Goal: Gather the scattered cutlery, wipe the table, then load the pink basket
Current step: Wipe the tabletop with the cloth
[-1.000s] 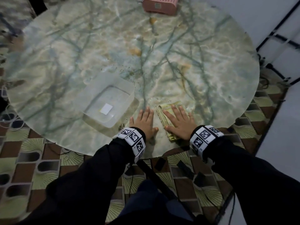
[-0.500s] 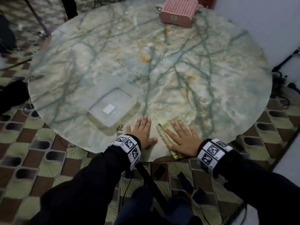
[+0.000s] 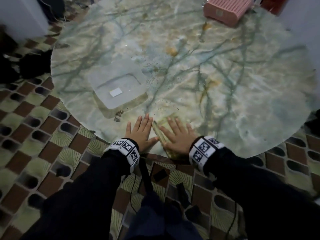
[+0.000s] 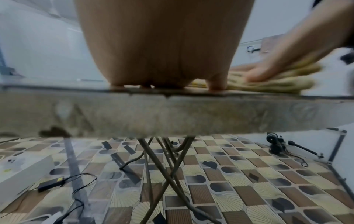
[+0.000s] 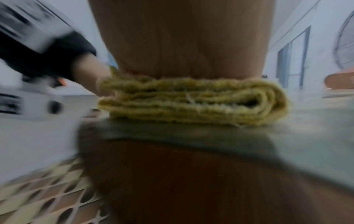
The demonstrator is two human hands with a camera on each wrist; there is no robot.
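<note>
A folded yellow-green cloth [image 3: 161, 126] [image 5: 191, 103] [image 4: 268, 84] lies at the near edge of the round marbled table [image 3: 225, 84]. My right hand [image 3: 176, 134] presses flat on the cloth with straight, spread fingers. Just left of it my left hand [image 3: 141, 129] lies flat on the bare tabletop, its thumb next to the cloth. The pink basket [image 3: 226, 9] stands at the far side of the table, to the right. Dark crumbs [image 3: 155, 78] speckle the table's middle. No cutlery shows in any view.
A clear plastic container [image 3: 119, 87] sits upside down on the table's left part. Below the table are crossed metal legs [image 4: 162, 166], cables and a patterned tile floor [image 3: 34, 135]. A white wall [image 3: 303, 23] stands at the right.
Both hands stay flat where they were, the right one on the cloth. The head view has shifted, so the table and basket sit further right and lower in the picture.
</note>
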